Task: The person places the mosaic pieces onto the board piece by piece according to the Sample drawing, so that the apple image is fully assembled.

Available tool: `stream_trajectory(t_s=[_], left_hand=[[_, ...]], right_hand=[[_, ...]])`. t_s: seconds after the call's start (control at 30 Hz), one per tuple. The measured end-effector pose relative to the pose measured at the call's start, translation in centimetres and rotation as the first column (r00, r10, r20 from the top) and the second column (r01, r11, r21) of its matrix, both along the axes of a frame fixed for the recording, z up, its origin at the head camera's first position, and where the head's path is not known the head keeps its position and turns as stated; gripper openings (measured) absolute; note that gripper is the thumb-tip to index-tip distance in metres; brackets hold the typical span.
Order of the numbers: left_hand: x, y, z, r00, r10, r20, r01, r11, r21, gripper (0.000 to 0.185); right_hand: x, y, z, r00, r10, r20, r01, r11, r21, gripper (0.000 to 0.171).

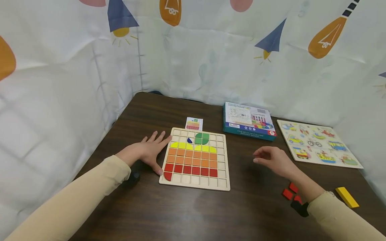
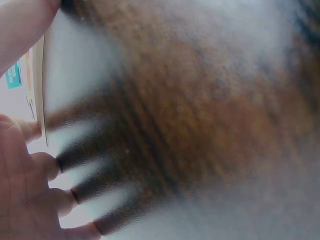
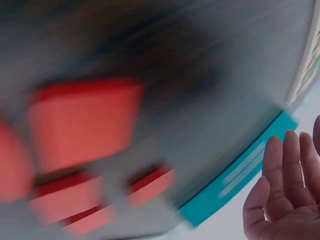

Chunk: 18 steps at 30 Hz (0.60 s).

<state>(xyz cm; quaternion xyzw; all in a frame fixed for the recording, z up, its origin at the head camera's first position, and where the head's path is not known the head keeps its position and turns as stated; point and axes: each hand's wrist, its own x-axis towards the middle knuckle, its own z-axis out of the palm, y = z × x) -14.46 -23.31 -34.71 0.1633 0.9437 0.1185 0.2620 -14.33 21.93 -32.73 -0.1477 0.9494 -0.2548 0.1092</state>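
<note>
My left hand (image 1: pixel 149 150) rests at the left edge of a wooden grid board (image 1: pixel 223 179), fingers spread and thumb at the board's lower left side. The left wrist view shows those straight fingers (image 2: pixel 62 200) on the dark table. Set in the board are yellow curved pieces (image 1: pixel 182 145), orange squares (image 1: pixel 188 160), a row of red squares (image 1: pixel 196 170), a red quarter-round piece (image 1: pixel 168 176), green leaf pieces (image 1: pixel 202 138) and a small blue piece (image 1: pixel 189 140). My right hand (image 1: pixel 274 160) hovers right of the board, fingers loosely bent, holding nothing visible.
Several loose red pieces (image 1: pixel 287 194) lie by my right forearm, with a yellow block (image 1: pixel 346 197) farther right. A small pattern card (image 1: pixel 194 124) lies behind the board. A teal-edged box (image 1: pixel 248 120) and a picture puzzle board (image 1: pixel 319 144) stand at the back right.
</note>
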Motion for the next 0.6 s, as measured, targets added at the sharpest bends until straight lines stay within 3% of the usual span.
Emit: stream_trajectory(t_s=[0.33, 0.6], left_hand=[[0.1, -0.5, 0.1, 1.000, -0.007, -0.008, 0.007, 1.000, 0.014, 0.141], [0.1, -0.1, 0.2, 1.000, -0.019, -0.013, 0.019, 1.000, 0.021, 0.141]], right_hand=[[0.9, 7.4, -1.0, 0.996, -0.088, 0.034, 0.084, 0.992, 0.095, 0.037], [1.0, 9.3, -2.2, 0.990, -0.125, 0.064, 0.113, 0.978, 0.176, 0.038]])
